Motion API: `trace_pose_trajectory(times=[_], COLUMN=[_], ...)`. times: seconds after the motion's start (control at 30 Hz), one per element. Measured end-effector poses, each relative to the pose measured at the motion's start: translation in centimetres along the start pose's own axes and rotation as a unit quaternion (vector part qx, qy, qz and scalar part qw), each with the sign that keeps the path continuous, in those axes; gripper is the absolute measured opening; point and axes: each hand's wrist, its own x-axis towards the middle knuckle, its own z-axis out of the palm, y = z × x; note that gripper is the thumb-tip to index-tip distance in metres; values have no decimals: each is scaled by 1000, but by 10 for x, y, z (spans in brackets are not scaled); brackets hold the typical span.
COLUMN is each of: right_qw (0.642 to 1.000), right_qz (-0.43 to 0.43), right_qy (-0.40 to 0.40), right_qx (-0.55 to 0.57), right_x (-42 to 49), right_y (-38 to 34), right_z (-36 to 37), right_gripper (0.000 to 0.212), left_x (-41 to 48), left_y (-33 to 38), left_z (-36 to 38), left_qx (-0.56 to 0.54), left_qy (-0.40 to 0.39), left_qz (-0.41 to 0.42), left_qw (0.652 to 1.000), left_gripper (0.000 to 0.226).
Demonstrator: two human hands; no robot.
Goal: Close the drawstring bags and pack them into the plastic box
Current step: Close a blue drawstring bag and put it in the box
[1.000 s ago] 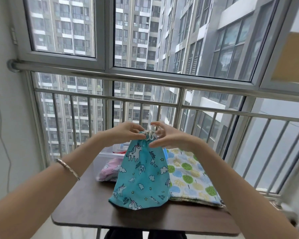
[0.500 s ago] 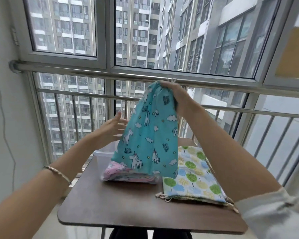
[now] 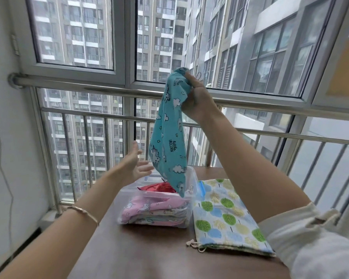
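My right hand grips the gathered top of a teal unicorn drawstring bag and holds it high, so it hangs down over the clear plastic box. Its lower corner dips to the box's rim. My left hand hovers open just left of the hanging bag, fingers spread, touching nothing. The box holds a pink unicorn bag, more folded bags under it and something red at the back. A tree-print drawstring bag lies flat on the table to the box's right.
The brown table stands against a balcony railing and large windows. A white wall is on the left. The tree-print bag's cord ends lie near the table's middle front.
Both hands were at the teal bag's drawstring top above the table. My right hand has lifted the bag high and moved it left over the box; my left hand let go and opened.
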Motion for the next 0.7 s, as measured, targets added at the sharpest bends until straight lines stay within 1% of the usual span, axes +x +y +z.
trace_pose_trajectory(times=[0.07, 0.1, 0.17, 0.2, 0.23, 0.27, 0.3, 0.33, 0.37, 0.4, 0.43, 0.5, 0.53, 0.6, 0.67, 0.7], right_qw=[1000, 1000, 1000, 999, 998, 995, 988, 975, 955, 929, 902, 856, 836, 793, 765, 759], right_qz=[-8, -12, -14, -12, -8, -2, 13, 42, 78, 121, 163, 234, 259, 285, 301, 306], right_qy=[-9, -16, -26, -22, -7, 19, 51, 84, 118, 142, 152, 147, 140, 130, 126, 125], right_qx=[25, 23, -1, -25, -57, -98, -147, -201, -261, -319, -371, -436, -464, -523, -556, -561], right_x=[10, 15, 21, 21, 23, 20, 17, 13, 7, 0, -7, -21, -25, -33, -37, -37], right_y=[0, 0, -3, -5, -7, -10, -11, -11, -9, -5, 2, 19, 27, 45, 62, 69], right_z=[-2, -5, -18, -26, -37, -48, -61, -73, -86, -97, -107, -123, -129, -141, -151, -156], right_gripper=[22, 20, 15, 13, 11, 12, 17, 23, 27, 28, 25, 22, 22, 26, 35, 40], left_x=[7, 10, 19, 25, 31, 33, 34, 35, 35, 34, 34, 35, 36, 41, 47, 47], left_y=[2, 3, 8, 11, 15, 18, 21, 22, 23, 23, 23, 22, 21, 18, 14, 13], left_z=[-2, -3, -12, -18, -25, -31, -34, -38, -39, -40, -40, -37, -35, -29, -25, -22], left_qx=[-18, -20, -11, 9, 31, 62, 108, 165, 240, 324, 414, 580, 645, 737, 791, 808], left_qy=[-76, -114, -153, -155, -144, -127, -106, -81, -62, -44, -30, -23, -29, -35, -29, -27], left_qz=[-45, -57, -54, -45, -39, -38, -37, -37, -38, -44, -50, -55, -56, -58, -56, -60], left_qw=[996, 992, 987, 987, 988, 989, 988, 982, 968, 944, 908, 813, 762, 673, 609, 586], left_gripper=[61, 52, 45, 46, 54, 64, 69, 67, 62, 56, 52, 49, 46, 42, 42, 43])
